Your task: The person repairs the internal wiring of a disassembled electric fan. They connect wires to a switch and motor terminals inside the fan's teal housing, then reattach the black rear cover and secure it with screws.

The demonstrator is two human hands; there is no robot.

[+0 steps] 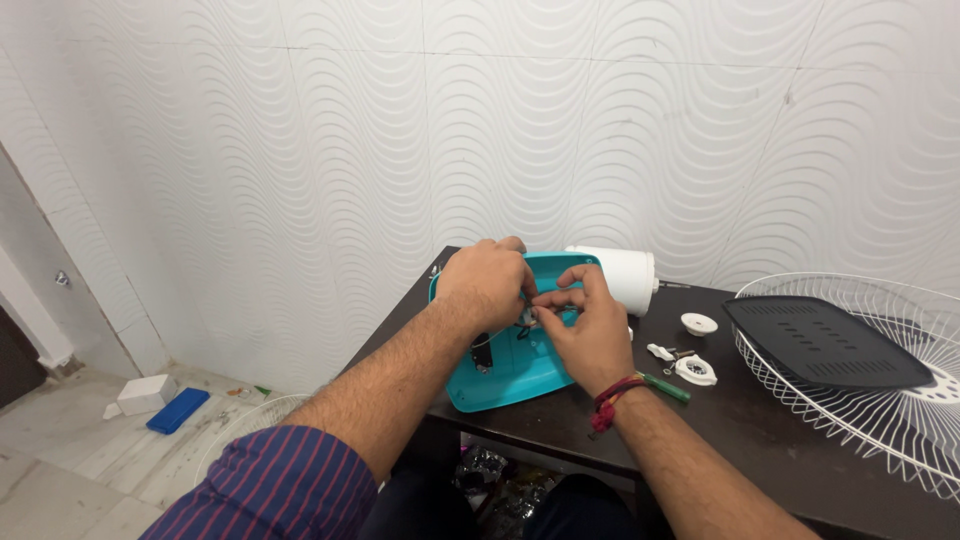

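Hands at work inside a turquoise plastic housing (510, 375) that lies open-side up near the front left corner of the dark bench (750, 420). Left hand (485, 285) rests over the housing's upper left rim, fingers curled downward into a closed grip; what they hold is hidden beneath the knuckles and cannot be told. Right hand (585, 330) — wrist bound with a red thread — pinches thumb and forefinger together on a small part at the middle of the housing, too small and too covered to make out. Dark wiring and a black component (482, 355) show inside the shell below the left hand. White cylindrical part (622, 275) lies behind the housing, touching its far edge. Green-handled tool (665, 387) lies just beside the right wrist, its tip hidden by the hand. Small white fittings (690, 368) and a white round cap (699, 323) sit near it. White wire guard (880, 400) — cut off by the right edge — carries a black slotted panel (825, 345). On the floor, a blue block (178, 410) and a white box (146, 393).
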